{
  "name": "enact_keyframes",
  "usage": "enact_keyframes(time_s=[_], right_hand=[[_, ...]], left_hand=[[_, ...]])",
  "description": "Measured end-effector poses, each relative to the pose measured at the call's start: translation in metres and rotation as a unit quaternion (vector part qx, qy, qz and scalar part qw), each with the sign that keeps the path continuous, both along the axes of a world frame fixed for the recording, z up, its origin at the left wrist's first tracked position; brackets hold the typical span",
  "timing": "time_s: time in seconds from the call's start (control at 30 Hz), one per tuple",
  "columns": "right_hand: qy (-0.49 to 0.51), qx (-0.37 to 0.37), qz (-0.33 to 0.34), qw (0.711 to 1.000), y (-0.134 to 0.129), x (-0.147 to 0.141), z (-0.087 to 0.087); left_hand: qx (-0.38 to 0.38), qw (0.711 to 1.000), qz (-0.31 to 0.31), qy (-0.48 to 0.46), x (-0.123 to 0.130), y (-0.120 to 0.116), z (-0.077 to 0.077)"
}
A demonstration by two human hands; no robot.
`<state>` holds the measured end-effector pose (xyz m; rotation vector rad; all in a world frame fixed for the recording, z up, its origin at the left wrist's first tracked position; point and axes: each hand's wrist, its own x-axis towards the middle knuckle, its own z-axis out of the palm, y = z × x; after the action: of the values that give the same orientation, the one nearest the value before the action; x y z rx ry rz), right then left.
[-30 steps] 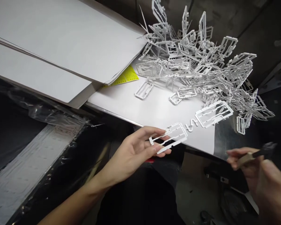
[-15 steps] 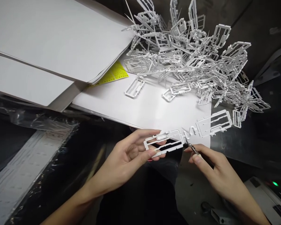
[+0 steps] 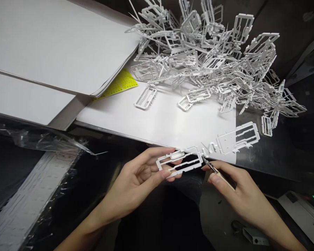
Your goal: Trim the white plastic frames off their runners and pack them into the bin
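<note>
My left hand (image 3: 143,177) is closed on a white plastic frame (image 3: 181,171), thumb below and fingers behind it. A curly white runner (image 3: 209,149) links or nearly links this frame to a second white frame (image 3: 239,137) on the right; whether the joint is whole I cannot tell. With my right hand (image 3: 234,184) I grip a pair of small metal nippers (image 3: 210,166). Their tips lie at the right end of the held frame, beside the runner. My palm and fingers partly hide the nipper handles.
A tangled heap of white plastic frames (image 3: 214,62) covers the back right. Loose frames (image 3: 146,98) lie on the white sheet (image 3: 115,122). Large white boards (image 3: 54,45) rest at left above a yellow printed sheet (image 3: 119,83). Clear plastic wrap (image 3: 60,139) hangs by the table edge.
The nipper tips have come up closer to the end of the held frame. Both hands keep their holds, and the whole view has shifted slightly.
</note>
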<state>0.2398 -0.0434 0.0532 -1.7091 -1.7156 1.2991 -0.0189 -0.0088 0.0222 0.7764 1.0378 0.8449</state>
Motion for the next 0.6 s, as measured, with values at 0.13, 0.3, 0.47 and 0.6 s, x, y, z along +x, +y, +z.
enact_keyframes(time_s=[0.13,0.3,0.47,0.6], right_hand=[[0.0,0.003,-0.004,1.0,0.0,-0.002,-0.001],[0.013,0.011,-0.009,1.0,-0.001,-0.005,-0.003],[0.017,0.027,-0.013,0.999,0.002,-0.004,-0.007],[0.036,0.026,-0.01,0.999,0.008,0.002,-0.012]], left_hand=[[-0.007,1.0,-0.015,0.018,-0.002,0.0,0.001],[-0.009,0.998,-0.04,0.037,-0.004,0.001,0.001],[-0.01,0.999,-0.038,0.031,-0.001,0.004,0.005],[-0.033,0.998,-0.045,-0.019,0.002,0.01,0.003]])
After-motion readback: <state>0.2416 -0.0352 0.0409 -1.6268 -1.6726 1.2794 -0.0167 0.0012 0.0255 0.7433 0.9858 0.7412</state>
